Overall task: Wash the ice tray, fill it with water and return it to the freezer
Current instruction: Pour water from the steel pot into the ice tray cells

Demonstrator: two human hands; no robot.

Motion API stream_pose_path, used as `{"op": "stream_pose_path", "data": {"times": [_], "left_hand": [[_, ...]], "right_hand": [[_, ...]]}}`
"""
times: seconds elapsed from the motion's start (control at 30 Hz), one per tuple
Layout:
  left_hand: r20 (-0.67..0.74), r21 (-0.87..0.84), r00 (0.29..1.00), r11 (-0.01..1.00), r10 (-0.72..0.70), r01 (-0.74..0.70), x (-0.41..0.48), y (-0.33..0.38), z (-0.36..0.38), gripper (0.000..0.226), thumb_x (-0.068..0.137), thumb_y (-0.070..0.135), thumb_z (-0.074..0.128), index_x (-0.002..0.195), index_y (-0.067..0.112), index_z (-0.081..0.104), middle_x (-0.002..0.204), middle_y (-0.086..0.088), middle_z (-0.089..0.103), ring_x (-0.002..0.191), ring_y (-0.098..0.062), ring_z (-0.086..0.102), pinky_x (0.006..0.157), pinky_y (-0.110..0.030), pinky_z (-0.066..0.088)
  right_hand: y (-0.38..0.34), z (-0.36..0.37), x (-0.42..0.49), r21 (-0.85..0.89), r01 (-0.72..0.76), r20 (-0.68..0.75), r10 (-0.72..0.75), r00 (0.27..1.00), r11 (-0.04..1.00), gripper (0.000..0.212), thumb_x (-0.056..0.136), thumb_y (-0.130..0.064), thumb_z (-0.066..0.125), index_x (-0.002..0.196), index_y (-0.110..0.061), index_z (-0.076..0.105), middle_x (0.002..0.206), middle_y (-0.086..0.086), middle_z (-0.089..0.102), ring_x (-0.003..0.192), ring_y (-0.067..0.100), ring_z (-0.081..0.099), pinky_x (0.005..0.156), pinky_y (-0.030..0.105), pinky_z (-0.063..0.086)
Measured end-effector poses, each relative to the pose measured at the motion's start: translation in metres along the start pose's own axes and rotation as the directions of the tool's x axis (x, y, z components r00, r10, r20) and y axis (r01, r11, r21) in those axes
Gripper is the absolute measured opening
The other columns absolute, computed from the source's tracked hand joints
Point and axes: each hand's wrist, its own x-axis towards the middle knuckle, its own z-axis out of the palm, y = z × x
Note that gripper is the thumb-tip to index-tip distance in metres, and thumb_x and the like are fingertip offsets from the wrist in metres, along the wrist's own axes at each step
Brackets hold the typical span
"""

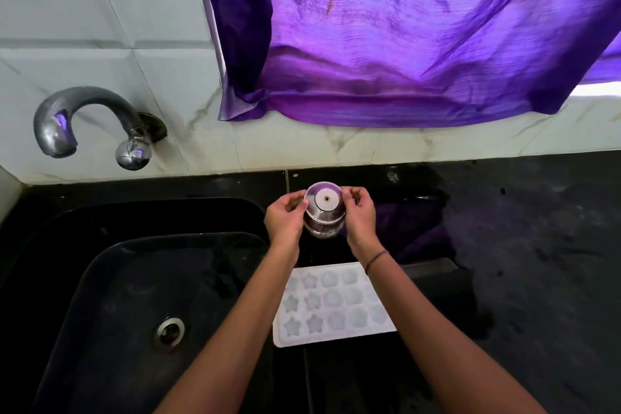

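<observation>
Left hand [285, 217] and right hand [361, 217] are gripping a small clear bottle [324, 222] from opposite sides, fingers curling round its body and fingertips reaching up to its white cap [326, 200]. The cap is facing the camera and showing a small hole at its centre. The bottle is sitting over the far part of the black counter [537, 245], just beyond the right rim of the sink [117, 279]; whether it is resting on the counter cannot be told.

The ice tray [332, 306] is lying flat on the counter, just beside the sink's right rim and nearer the person than the bottle, its star and round cavities facing up. Neither hand is touching it. The right forearm, wearing a bracelet [376, 260], is crossing over the tray's right edge, and the left forearm is passing over its left corner.

A drain [169, 331] is showing in the sink floor. A curved tap [84, 118] is projecting from the tiled wall at left. A purple curtain [403, 44] is hanging behind the counter.
</observation>
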Motion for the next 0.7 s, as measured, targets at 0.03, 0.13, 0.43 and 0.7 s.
{"op": "stream_pose_path", "data": {"times": [0.03, 0.13, 0.43, 0.7], "left_hand": [[-0.024, 0.001, 1.0, 1.0, -0.011, 0.011, 0.003, -0.001, 0.001, 0.008, 0.083, 0.007, 0.067, 0.091, 0.01, 0.069, 0.095, -0.01, 0.071, 0.093, -0.023, 0.068, 0.091, -0.044, 0.053], [-0.093, 0.043, 0.995, 0.998, -0.038, 0.042, 0.013, -0.003, 0.001, 0.008, 0.08, 0.016, 0.073, 0.074, 0.016, 0.067, 0.082, -0.005, 0.07, 0.084, -0.02, 0.067, 0.086, -0.043, 0.056], [-0.066, 0.111, 0.986, 0.981, -0.151, 0.157, 0.033, 0.005, -0.003, 0.033, 0.073, 0.016, 0.079, 0.055, 0.006, 0.054, 0.068, -0.009, 0.061, 0.063, -0.019, 0.061, 0.066, -0.036, 0.059], [-0.04, 0.091, 0.977, 0.973, -0.207, 0.21, 0.038, 0.009, -0.004, 0.031, 0.071, 0.011, 0.081, 0.062, 0.003, 0.052, 0.079, -0.012, 0.058, 0.073, -0.022, 0.061, 0.059, -0.034, 0.057]], "right_hand": [[0.0, 0.0, 0.0, -0.012, -0.002, 0.004, 0.002, 1.0, 1.0, 0.01, 0.093, -0.018, 0.055, 0.084, -0.019, 0.059, 0.105, 0.015, 0.064, 0.097, 0.025, 0.062, 0.091, 0.044, 0.051], [0.002, 0.001, 0.003, -0.045, -0.001, 0.02, 0.002, 1.0, 0.999, 0.009, 0.094, -0.017, 0.054, 0.094, -0.01, 0.06, 0.096, 0.008, 0.063, 0.09, 0.018, 0.059, 0.085, 0.036, 0.05], [0.001, -0.003, 0.02, -0.235, -0.032, 0.034, 0.041, 0.999, 0.971, 0.023, 0.093, -0.026, 0.057, 0.099, -0.004, 0.063, 0.096, 0.003, 0.062, 0.091, 0.014, 0.058, 0.082, 0.03, 0.049], [0.004, -0.005, 0.036, -0.282, -0.07, 0.111, 0.106, 0.988, 0.957, 0.028, 0.092, -0.027, 0.059, 0.068, -0.014, 0.061, 0.076, 0.004, 0.06, 0.066, 0.014, 0.054, 0.066, 0.035, 0.051]]}}
